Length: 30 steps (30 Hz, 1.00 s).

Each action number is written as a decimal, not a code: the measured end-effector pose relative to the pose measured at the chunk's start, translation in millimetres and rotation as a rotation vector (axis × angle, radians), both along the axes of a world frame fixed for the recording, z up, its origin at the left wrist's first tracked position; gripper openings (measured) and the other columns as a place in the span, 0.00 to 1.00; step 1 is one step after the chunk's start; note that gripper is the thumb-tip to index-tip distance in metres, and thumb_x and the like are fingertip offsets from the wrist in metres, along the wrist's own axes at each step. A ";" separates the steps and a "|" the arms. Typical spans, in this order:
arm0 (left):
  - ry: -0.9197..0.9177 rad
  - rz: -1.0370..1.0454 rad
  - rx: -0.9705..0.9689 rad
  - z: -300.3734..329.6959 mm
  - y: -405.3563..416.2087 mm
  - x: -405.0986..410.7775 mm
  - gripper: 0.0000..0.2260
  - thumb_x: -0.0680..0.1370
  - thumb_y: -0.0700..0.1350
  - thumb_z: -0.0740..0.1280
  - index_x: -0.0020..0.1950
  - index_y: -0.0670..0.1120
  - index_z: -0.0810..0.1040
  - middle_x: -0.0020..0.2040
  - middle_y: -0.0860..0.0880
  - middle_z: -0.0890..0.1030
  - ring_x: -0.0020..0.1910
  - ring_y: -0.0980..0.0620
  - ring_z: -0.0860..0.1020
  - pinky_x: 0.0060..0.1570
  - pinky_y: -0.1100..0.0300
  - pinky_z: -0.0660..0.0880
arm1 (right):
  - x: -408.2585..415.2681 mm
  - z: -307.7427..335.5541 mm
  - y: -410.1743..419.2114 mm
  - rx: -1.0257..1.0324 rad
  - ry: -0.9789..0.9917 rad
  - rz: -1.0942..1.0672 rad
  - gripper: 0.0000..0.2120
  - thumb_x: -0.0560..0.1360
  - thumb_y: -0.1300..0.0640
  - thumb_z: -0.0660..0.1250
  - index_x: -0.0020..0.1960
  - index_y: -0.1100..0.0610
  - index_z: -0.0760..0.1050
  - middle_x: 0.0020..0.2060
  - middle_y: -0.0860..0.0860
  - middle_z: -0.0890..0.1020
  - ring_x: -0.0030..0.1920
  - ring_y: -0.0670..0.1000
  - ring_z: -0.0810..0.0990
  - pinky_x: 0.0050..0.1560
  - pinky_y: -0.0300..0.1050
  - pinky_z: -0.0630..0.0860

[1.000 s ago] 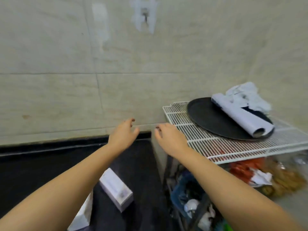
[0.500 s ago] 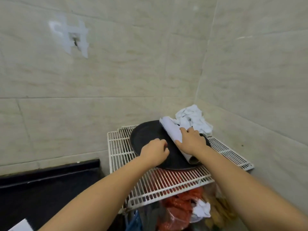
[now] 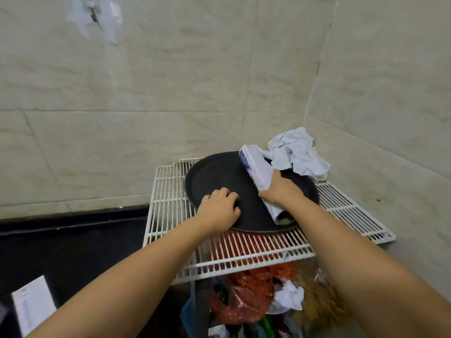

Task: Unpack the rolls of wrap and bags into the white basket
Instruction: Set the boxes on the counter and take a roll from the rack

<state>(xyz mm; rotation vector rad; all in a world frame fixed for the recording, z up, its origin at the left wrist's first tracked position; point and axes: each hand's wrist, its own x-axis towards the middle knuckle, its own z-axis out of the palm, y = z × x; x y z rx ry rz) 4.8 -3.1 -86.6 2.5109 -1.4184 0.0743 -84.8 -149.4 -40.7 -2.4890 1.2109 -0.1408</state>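
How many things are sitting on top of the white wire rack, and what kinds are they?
Black round tray: 1
White roll, lying on the tray under the right hand: 1
Crumpled white cloth: 1
Total: 3 things on the rack. The left hand rests on the tray's near edge.

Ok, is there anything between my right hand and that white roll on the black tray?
Nothing visible: the right hand is already wrapped around the white roll, which lies across the black tray. The left hand rests on the tray's near rim. The crumpled cloth sits behind the roll.
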 end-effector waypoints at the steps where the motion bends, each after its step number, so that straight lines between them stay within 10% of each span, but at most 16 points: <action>1: 0.001 -0.005 0.012 -0.4 0.0 0.6 0.18 0.79 0.52 0.56 0.68 0.50 0.67 0.66 0.46 0.69 0.65 0.44 0.67 0.63 0.48 0.64 | -0.7 -0.4 0.2 -0.010 -0.008 0.020 0.37 0.70 0.49 0.66 0.74 0.54 0.52 0.62 0.59 0.75 0.58 0.60 0.76 0.50 0.50 0.73; 7: 0.045 -0.051 0.096 12.1 2.3 3.5 0.19 0.79 0.52 0.58 0.68 0.49 0.67 0.66 0.44 0.69 0.64 0.44 0.68 0.62 0.47 0.68 | 0.3 19.0 14.5 -0.107 -0.109 0.083 0.34 0.71 0.47 0.65 0.72 0.51 0.54 0.60 0.59 0.75 0.52 0.58 0.76 0.43 0.48 0.69; 15: 0.004 0.051 -0.278 48.0 106.8 58.5 0.17 0.79 0.46 0.60 0.66 0.44 0.70 0.62 0.41 0.73 0.60 0.42 0.73 0.57 0.50 0.70 | 53.7 67.6 96.4 -0.136 -0.275 0.301 0.35 0.71 0.48 0.64 0.73 0.49 0.52 0.57 0.59 0.77 0.44 0.58 0.72 0.42 0.48 0.69; 30: 0.158 0.553 -0.063 -54.3 380.0 127.4 0.17 0.78 0.47 0.58 0.66 0.44 0.69 0.62 0.41 0.72 0.61 0.41 0.71 0.56 0.48 0.73 | 154.3 -40.0 349.2 0.342 -0.264 0.573 0.35 0.71 0.51 0.65 0.74 0.49 0.53 0.65 0.55 0.73 0.55 0.57 0.75 0.48 0.45 0.69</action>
